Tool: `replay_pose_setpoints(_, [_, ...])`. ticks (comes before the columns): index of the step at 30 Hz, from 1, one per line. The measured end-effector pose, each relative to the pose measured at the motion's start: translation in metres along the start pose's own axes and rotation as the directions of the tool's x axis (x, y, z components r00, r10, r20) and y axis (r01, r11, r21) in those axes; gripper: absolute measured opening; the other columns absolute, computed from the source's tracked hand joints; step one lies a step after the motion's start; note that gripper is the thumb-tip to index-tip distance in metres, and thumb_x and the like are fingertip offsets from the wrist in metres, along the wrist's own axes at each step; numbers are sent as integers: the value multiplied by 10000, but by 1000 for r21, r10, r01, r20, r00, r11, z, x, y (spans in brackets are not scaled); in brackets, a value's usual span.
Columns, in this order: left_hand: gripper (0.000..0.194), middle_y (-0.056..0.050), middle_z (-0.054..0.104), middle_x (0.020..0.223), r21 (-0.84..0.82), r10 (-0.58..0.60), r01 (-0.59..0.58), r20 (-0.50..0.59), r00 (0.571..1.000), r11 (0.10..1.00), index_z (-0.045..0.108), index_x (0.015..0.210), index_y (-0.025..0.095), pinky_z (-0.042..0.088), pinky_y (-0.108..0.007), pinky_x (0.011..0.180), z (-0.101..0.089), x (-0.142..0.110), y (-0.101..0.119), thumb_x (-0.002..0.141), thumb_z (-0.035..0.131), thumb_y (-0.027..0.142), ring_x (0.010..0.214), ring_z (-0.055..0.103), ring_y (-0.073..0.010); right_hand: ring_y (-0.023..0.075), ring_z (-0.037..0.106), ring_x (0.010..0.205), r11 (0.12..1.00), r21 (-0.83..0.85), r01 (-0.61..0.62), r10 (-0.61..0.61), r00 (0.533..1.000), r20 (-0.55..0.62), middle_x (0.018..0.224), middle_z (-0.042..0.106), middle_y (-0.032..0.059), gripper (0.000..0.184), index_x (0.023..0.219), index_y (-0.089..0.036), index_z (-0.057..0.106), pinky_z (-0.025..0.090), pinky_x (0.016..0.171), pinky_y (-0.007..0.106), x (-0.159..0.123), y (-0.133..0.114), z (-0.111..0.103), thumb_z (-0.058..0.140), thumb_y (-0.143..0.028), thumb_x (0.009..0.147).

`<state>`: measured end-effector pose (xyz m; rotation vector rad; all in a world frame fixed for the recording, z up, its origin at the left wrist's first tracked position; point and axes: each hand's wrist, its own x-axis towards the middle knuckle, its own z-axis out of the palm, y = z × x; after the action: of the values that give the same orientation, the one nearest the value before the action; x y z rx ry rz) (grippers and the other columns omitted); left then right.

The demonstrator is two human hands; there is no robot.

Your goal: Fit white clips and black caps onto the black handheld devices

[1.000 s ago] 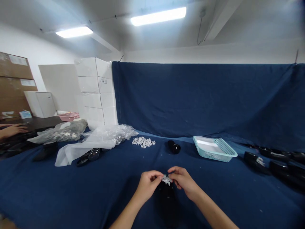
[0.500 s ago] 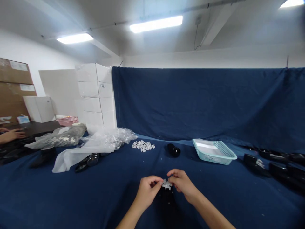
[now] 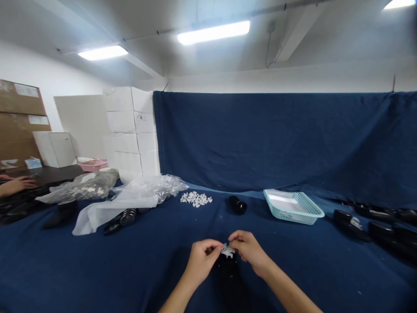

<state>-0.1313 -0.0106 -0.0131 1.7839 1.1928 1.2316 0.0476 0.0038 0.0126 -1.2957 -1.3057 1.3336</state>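
My left hand [image 3: 202,258] and my right hand [image 3: 248,248] meet low in the middle of the head view, over a blue cloth table [image 3: 81,269]. Both pinch a small white plastic piece [image 3: 227,250] between their fingertips. That piece sits at the top of a dark black part [image 3: 230,278] lying on the cloth between my forearms. A heap of the same small white pieces [image 3: 196,199] lies further back, beside a black cylindrical part [image 3: 237,204].
A light-blue mesh basket [image 3: 293,207] stands at the right, with black parts [image 3: 374,224] lined up beyond it. Clear plastic bags [image 3: 130,195] and black parts lie at the left. Another person's hand [image 3: 16,184] rests at the far left. White boxes [image 3: 132,132] stack behind.
My view has tilted a little downward since a second ago. Both hands stay pinched on the white piece, with only slight finger shifts.
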Motion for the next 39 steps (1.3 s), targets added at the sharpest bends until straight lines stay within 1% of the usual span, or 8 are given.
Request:
replay_pose_setpoints(4, [211, -37, 715, 668, -2, 9, -9, 0, 1000, 1000, 771, 827, 170, 388, -217, 520, 1, 0, -1, 820, 616, 312, 544, 549, -141, 55, 349, 373, 1000, -16, 11, -11, 1000, -9, 478, 493, -68, 102, 700, -159, 618, 188, 340, 176, 0, 0, 0, 572, -175, 609])
replay_pose_setpoints(8, [206, -47, 728, 696, -4, 12, -12, -12, 1000, 1000, 772, 842, 166, 412, -223, 542, 1, 0, 0, 814, 624, 308, 581, 582, -157, 61, 360, 378, 1000, -20, 16, -16, 1000, -2, 484, 495, -66, 104, 703, -161, 620, 211, 335, 177, 0, 1, 0, 572, -187, 615])
replay_pose_setpoints(17, [190, -60, 755, 788, -9, 5, -5, 0, 1000, 1000, 772, 841, 173, 464, -243, 603, 1, 1, 2, 815, 632, 298, 649, 645, -186, 58, 340, 364, 1000, -17, 19, -19, 1000, 7, 483, 500, -66, 112, 708, -166, 618, 193, 337, 184, 1, 3, -1, 573, -218, 620])
replay_pose_setpoints(23, [176, -47, 738, 771, -12, 5, -5, 25, 1000, 1000, 756, 841, 174, 425, -226, 563, 3, 0, 4, 832, 620, 287, 606, 598, -157, 60, 355, 393, 999, -41, 32, -33, 999, -24, 502, 510, -56, 103, 697, -164, 639, 194, 358, 187, -2, 3, -2, 575, -205, 627])
replay_pose_setpoints(27, [165, -40, 716, 806, -14, 16, -16, 48, 999, 1000, 735, 846, 176, 413, -220, 577, 4, -1, 6, 847, 610, 283, 626, 584, -145, 57, 357, 416, 997, -61, 47, -50, 997, -54, 520, 505, -51, 94, 682, -162, 658, 197, 374, 190, -5, 4, -2, 587, -204, 638])
replay_pose_setpoints(32, [181, -36, 672, 846, -31, 13, -11, 53, 999, 999, 718, 871, 180, 403, -209, 552, 4, -1, 7, 872, 586, 305, 617, 557, -126, 79, 396, 441, 995, -82, 51, -56, 996, -64, 525, 506, -44, 96, 675, -166, 665, 245, 373, 190, -6, 6, -1, 595, -220, 637])
replay_pose_setpoints(36, [275, -48, 642, 914, -64, -2, 6, 63, 998, 998, 700, 891, 170, 412, -206, 500, 4, -2, 7, 918, 496, 353, 552, 536, -103, 113, 463, 492, 996, -86, 36, -40, 998, -50, 555, 532, -30, 115, 688, -174, 660, 321, 377, 190, -8, 9, 0, 589, -246, 635])
replay_pose_setpoints(39, [269, -26, 635, 814, -73, -14, 20, 81, 997, 997, 683, 903, 170, 398, -200, 485, 4, -3, 9, 913, 509, 375, 520, 523, -100, 126, 498, 541, 997, -66, 40, -42, 999, -33, 601, 559, -21, 125, 707, -179, 649, 370, 401, 193, -10, 11, 1, 589, -266, 643])
